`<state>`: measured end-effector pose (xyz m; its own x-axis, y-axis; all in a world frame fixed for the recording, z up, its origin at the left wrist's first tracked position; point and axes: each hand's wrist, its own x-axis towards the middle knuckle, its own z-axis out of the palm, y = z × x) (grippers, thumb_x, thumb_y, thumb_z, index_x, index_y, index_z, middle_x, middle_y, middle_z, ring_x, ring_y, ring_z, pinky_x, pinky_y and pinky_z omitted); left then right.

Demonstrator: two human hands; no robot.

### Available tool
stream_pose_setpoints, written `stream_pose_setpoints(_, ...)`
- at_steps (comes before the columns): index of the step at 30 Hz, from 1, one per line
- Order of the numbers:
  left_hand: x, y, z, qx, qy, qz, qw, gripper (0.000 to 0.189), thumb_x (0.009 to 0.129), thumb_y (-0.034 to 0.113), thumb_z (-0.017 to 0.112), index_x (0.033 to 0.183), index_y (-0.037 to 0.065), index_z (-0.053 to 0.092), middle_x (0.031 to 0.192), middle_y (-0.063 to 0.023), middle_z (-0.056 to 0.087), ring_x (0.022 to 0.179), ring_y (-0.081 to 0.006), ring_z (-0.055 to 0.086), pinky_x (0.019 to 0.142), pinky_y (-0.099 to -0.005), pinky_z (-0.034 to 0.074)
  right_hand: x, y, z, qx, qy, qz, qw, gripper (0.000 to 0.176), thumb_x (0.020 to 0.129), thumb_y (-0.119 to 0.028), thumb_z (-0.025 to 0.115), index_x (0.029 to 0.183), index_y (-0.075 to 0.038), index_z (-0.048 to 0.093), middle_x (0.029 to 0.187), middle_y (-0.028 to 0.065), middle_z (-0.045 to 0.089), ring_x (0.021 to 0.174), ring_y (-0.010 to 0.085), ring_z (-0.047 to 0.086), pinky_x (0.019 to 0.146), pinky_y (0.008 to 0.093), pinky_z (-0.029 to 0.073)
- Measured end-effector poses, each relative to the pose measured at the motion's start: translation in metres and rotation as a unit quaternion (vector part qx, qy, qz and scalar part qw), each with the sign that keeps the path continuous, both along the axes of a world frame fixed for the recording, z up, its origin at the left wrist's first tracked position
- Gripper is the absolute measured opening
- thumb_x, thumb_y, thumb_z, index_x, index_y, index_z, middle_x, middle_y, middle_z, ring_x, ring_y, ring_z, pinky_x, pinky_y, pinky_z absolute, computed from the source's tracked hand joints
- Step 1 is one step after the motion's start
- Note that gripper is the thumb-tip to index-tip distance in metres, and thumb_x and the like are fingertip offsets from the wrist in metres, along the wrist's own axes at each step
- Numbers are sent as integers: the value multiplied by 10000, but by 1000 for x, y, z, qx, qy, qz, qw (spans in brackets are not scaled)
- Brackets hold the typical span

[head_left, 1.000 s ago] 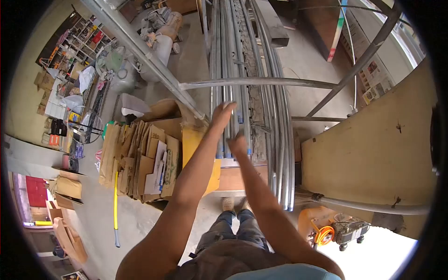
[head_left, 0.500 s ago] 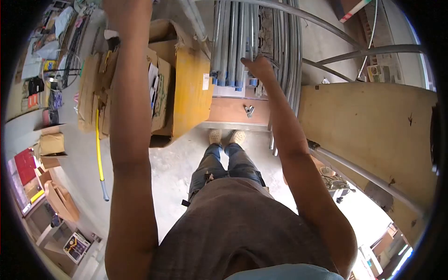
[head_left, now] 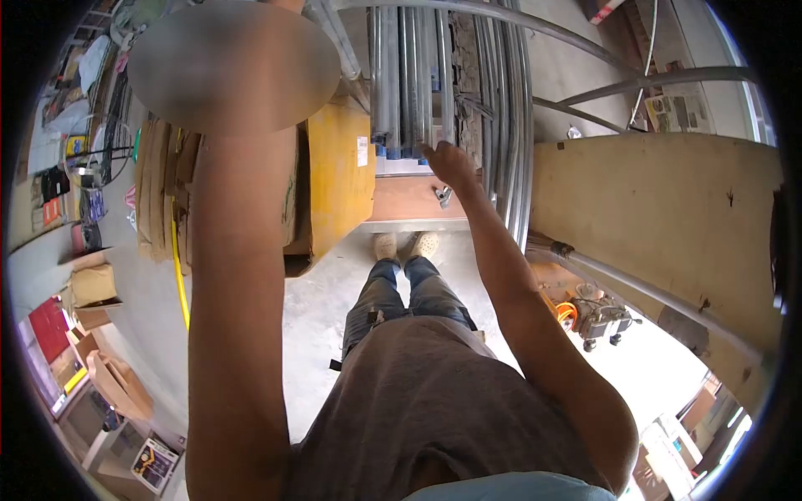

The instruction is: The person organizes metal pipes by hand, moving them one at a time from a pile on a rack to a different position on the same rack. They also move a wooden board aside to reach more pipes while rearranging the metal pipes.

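Note:
My right hand (head_left: 452, 165) is closed at the near end of a grey metal pipe (head_left: 426, 92), with thumb and forefinger at its tip. Side by side with it lie several more pipes (head_left: 393, 83), some with blue ends, pointing away from me. A small metal fitting (head_left: 443, 196) rests on the brown board (head_left: 401, 196) just below the pipe ends. My left arm stretches up on the left past the cardboard. A blurred patch and the top edge hide most of my left hand (head_left: 284, 4), so its fingers cannot be seen.
A yellow cardboard box (head_left: 338, 184) stands left of the pipes, beside folded cardboard (head_left: 159, 192). Curved metal bars (head_left: 576, 42) cross above the pipes. On the right are a wooden panel (head_left: 652, 200) and a machine with an orange hose (head_left: 566, 313).
My right hand has come back toward me along the pipes, to their near ends. My left arm has shifted slightly right, and the view has tilted a little.

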<state>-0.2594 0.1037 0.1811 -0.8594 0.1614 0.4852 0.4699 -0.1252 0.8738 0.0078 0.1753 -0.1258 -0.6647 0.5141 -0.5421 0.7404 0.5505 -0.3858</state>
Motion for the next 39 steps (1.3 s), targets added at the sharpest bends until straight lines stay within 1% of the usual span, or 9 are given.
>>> stream_pose_setpoints(7, -123, -5, -68, -292, 367, 254, 846, 299, 839, 267, 639, 1052, 58, 658, 932, -120, 697, 796, -287, 664, 692, -403, 501, 1, -32, -22, 39, 64, 116, 990, 255, 943, -325, 454, 1088, -297, 662, 1008, 117, 647, 957, 320, 661, 804, 466, 523)
stream_pose_setpoints(10, -97, -4, -56, -456, 482, 289, 690, 191, 837, 134, 586, 1001, 83, 669, 878, -38, 698, 715, -221, 637, 679, -302, 501, -13, -23, -36, 3, -28, 144, 989, 501, 919, -507, 454, 949, -74, 704, 989, 177, 685, 958, 360, 653, 826, 461, 511)
stream_pose_setpoints(12, -145, 3, -81, -231, 326, 259, 879, 140, 829, 156, 572, 916, 78, 649, 836, -72, 676, 695, -275, 626, 711, -352, 498, -5, -10, 9, -31, -24, 108, 993, 532, 911, -540, 453, 960, -73, 703, 993, 186, 683, 963, 362, 651, 843, 468, 503)
stream_pose_setpoints(14, -154, -15, -72, -512, 570, 386, 514, 158, 829, 233, 594, 890, 98, 650, 772, -128, 658, 684, -310, 625, 666, -434, 488, 15, -14, -2, -21, 22, 38, 999, 638, 876, -641, 448, 971, -62, 701, 997, 200, 679, 971, 363, 647, 869, 486, 486)
stream_pose_setpoints(20, -150, -13, -58, -539, 442, 366, 616, 199, 849, 232, 576, 1013, 150, 654, 850, -106, 694, 746, -343, 656, 678, -513, 461, 213, 67, -26, 103, 37, -355, 928, 488, 824, -492, 596, 1048, -62, 660, 963, 195, 681, 926, 362, 651, 810, 444, 513)
stream_pose_setpoints(29, -195, -22, -90, -269, 283, 221, 894, 287, 887, 221, 549, 1118, 59, 596, 942, -144, 683, 873, -322, 653, 776, -445, 479, 345, 45, -108, -248, 0, -392, 886, 663, 644, -582, 778, 882, 30, 683, 774, 78, 642, 705, 192, 564, 663, 341, 473)
stream_pose_setpoints(31, -119, -21, -56, -601, 500, 354, 513, 455, 838, 274, 645, 1104, -81, 546, 987, -203, 655, 901, -322, 639, 787, -436, 493, 324, 46, -77, -189, 104, -341, 915, 513, 675, -435, 796, 972, -32, 684, 747, 95, 663, 616, 174, 617, 563, 346, 506)
stream_pose_setpoints(33, -145, -12, -86, -223, 192, 215, 931, 650, 768, 337, 722, 1080, -186, 495, 1015, -251, 625, 900, -320, 630, 796, -435, 499, 331, 40, -102, -57, 113, -273, 954, 524, 654, -379, 828, 1028, -45, 675, 880, 142, 695, 757, 210, 662, 652, 369, 531)
stream_pose_setpoints(39, -6, 12, -11, -49, 32, 148, 987, 511, 734, 233, 732, 1021, -152, 556, 962, -209, 655, 825, -267, 643, 763, -388, 514, 326, 27, -72, -123, 112, -321, 932, 514, 607, -443, 846, 877, -26, 717, 744, 105, 686, 700, 184, 643, 657, 365, 517)
